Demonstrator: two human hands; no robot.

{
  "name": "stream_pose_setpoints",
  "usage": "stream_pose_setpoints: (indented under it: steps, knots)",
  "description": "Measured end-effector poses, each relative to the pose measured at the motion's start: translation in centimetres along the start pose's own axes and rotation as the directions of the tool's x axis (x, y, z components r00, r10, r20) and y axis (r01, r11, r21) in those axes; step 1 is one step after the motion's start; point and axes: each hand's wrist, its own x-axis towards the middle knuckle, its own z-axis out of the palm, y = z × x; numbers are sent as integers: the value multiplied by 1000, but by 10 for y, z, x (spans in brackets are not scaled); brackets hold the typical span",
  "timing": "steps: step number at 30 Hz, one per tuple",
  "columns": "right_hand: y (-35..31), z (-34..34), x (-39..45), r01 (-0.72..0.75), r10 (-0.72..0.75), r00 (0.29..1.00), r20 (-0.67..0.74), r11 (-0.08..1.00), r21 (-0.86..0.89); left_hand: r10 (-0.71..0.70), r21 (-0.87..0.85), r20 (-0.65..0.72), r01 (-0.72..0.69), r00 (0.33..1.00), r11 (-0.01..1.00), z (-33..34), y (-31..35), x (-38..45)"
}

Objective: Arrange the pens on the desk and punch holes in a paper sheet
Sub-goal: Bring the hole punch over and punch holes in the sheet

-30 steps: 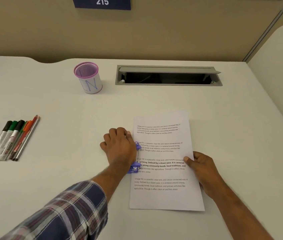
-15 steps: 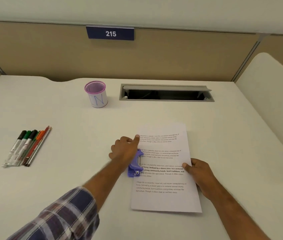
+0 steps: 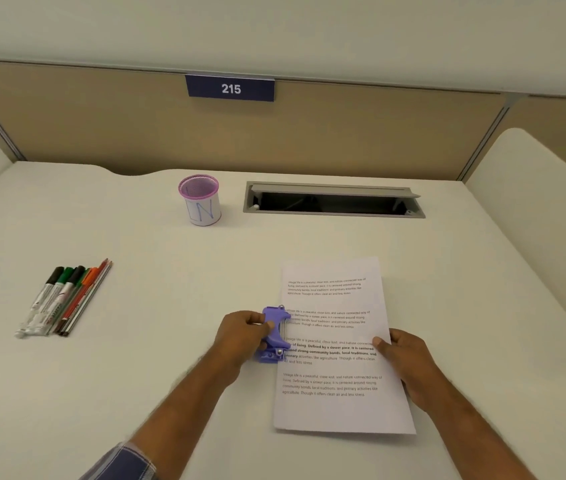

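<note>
A printed paper sheet [image 3: 338,344] lies on the white desk [image 3: 136,375]. A purple hole punch [image 3: 274,336] sits over the middle of the sheet's left edge. My left hand [image 3: 243,336] grips the punch from the left, fingers curled round its body. My right hand [image 3: 403,362] holds the sheet's right edge, thumb on top of the paper. Several pens and markers [image 3: 63,301] lie side by side in a neat row at the left of the desk.
A purple mesh pen cup [image 3: 200,200] with a white label stands empty at the back. To its right is an open grey cable tray [image 3: 333,202] set in the desk. A beige partition with a "215" plate [image 3: 230,88] closes the back.
My left hand has lifted from pressing flat on the punch and now grips its side. The punch lever has come up. The camera has tilted upward; the right hand stays on the sheet.
</note>
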Motion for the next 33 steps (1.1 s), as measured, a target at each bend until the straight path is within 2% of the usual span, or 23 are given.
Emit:
stream_pose_setpoints:
  steps: [13, 17, 20, 22, 27, 30, 33]
  knots:
    - [-9, -44, -19, 30, -25, 997, -75, 997, 65, 36, -42, -11, -36, 999, 998, 5, -8, -4]
    - [-17, -51, -22, 49, -42, 996, -82, 995, 87, 66, 14, -116, -65, 991, 998, 6, -2, -8]
    - [-22, -55, -26, 62, -54, 996, -74, 992, 107, 173, 79, -222, -159, 960, 984, 8, 7, -14]
    - [-25, -55, -29, 74, -67, 996, -60, 990, 123, 232, 68, -236, -222, 944, 973, 12, 14, -17]
    - [-35, -52, -39, 116, -112, 993, -30, 983, 146, 255, -73, -103, -263, 961, 962, 25, 31, -25]
    - [-42, -48, -45, 144, -143, 990, -18, 977, 159, 243, -196, 84, -223, 966, 955, 29, 42, -28]
    - [-52, -44, -51, 184, -190, 982, 18, 966, 184, 236, -226, 271, -176, 933, 958, 29, 53, -31]
